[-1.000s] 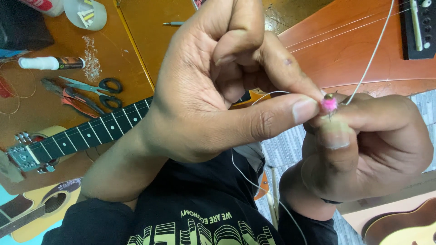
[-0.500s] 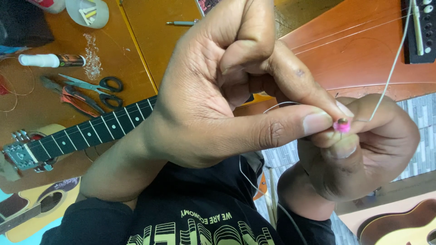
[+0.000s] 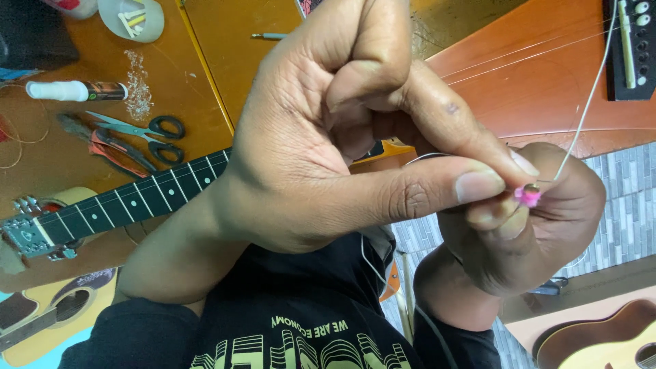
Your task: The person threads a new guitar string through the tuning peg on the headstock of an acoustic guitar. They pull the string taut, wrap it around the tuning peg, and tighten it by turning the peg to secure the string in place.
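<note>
Pink, tiny and round, the little bead-like ball end (image 3: 528, 196) is pinched right between both hands up close to the camera: the left hand (image 3: 342, 143) has thumb and forefinger closed together on it, and the right hand (image 3: 526, 225) is curled shut around it from underneath. A thin pale guitar string (image 3: 584, 113) runs up and away from that pinch toward the black bridge with white pins (image 3: 632, 48) on the reddish-brown guitar body (image 3: 519, 82). Biggest risk I'd guess: that end is so small it could pop out of the fingertips, and a springy string like this might whip loose or kink if it gets bent sharply at the pinch. Farther back on the orange wooden tabletop (image 3: 205, 61) sit black-handled scissors (image 3: 140, 130) and a black fretted guitar neck (image 3: 130, 205), well clear of the hands.
</note>
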